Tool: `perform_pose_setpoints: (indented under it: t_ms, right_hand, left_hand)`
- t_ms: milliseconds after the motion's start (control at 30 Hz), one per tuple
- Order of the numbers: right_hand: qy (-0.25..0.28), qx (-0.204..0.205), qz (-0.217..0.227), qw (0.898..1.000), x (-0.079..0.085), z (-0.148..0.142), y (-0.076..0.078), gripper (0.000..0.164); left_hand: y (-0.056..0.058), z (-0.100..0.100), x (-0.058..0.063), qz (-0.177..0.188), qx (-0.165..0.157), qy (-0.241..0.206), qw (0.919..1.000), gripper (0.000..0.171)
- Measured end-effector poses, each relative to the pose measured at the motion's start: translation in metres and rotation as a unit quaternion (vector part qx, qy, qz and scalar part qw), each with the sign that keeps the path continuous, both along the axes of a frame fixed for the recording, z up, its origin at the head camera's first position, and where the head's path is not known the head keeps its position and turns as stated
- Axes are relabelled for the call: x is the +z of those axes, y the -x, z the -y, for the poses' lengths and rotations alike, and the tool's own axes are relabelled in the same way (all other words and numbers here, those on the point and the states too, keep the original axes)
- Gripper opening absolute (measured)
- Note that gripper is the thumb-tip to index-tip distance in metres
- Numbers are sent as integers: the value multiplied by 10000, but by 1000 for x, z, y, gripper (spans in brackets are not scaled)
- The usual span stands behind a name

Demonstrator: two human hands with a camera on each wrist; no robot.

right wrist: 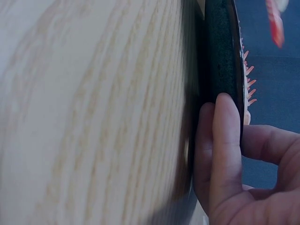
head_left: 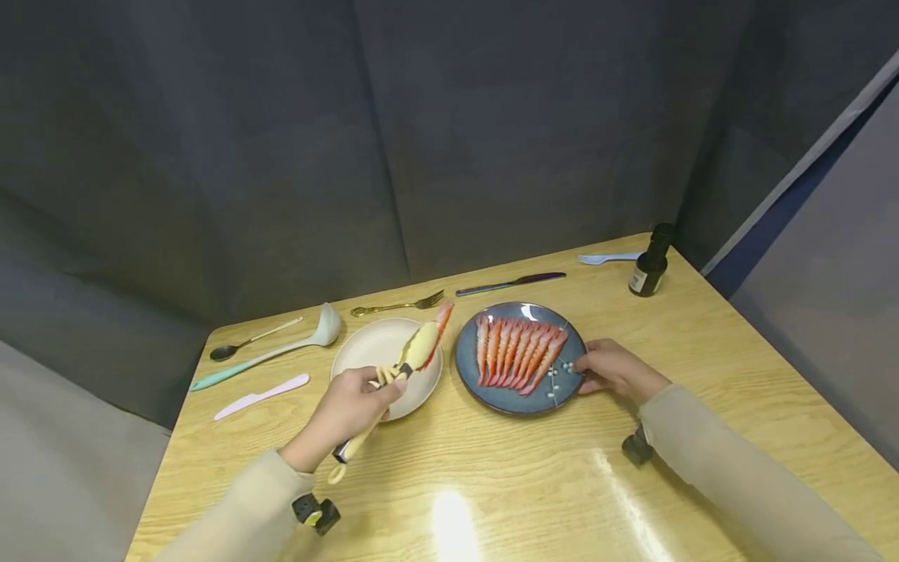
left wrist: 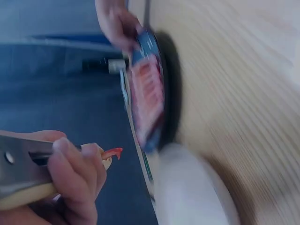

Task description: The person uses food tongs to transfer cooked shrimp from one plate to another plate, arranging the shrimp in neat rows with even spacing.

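My left hand [head_left: 357, 402] grips a pair of tongs [head_left: 421, 346] with cream tips, over the white plate [head_left: 360, 345]. Pinched in those tips is a red-and-white shrimp [head_left: 445, 314], which also shows as a small red tail in the left wrist view. On the right, my right hand [head_left: 612, 368] holds the rim of a blue plate [head_left: 504, 402] bearing a row of several shrimp [head_left: 516, 353]. In the right wrist view its fingers [right wrist: 226, 140] lie against the plate's underside, with the thumb on the upper side.
Left of the white plate lie a black spoon [head_left: 223, 353], a ladle [head_left: 325, 326] and a pink knife [head_left: 261, 396]. Along the back edge are a gold fork [head_left: 396, 306], a dark knife [head_left: 511, 282] and a light blue fork [head_left: 605, 257]. A dark bottle [head_left: 649, 269] stands back right.
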State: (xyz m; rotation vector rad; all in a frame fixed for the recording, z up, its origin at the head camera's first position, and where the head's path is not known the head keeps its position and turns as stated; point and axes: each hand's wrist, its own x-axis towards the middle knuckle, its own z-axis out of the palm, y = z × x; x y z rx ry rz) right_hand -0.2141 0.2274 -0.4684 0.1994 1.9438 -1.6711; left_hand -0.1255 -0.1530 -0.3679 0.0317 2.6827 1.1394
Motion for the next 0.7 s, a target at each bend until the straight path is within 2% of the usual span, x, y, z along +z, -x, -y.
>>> perform_pose_setpoints:
  t_ms: [167, 367, 533, 700]
  right_hand:
    - [8, 14, -39, 10000, -1, 0, 1, 41]
    - [23, -39, -6, 10000, -2, -1, 0, 45]
    - [31, -30, 1, 10000, -2, -1, 0, 46]
    - [55, -84, 64, 9999, -2, -2, 0, 44]
  left_hand:
    - [3, -46, 3, -85, -644, -261, 9975, 30]
    - [3, -90, -9, -4, -1106, -254, 9935, 31]
    - [1, -113, -21, -244, -1383, 66, 9901, 31]
    - [-1, -126, -27, -357, -1542, 231, 9871, 34]
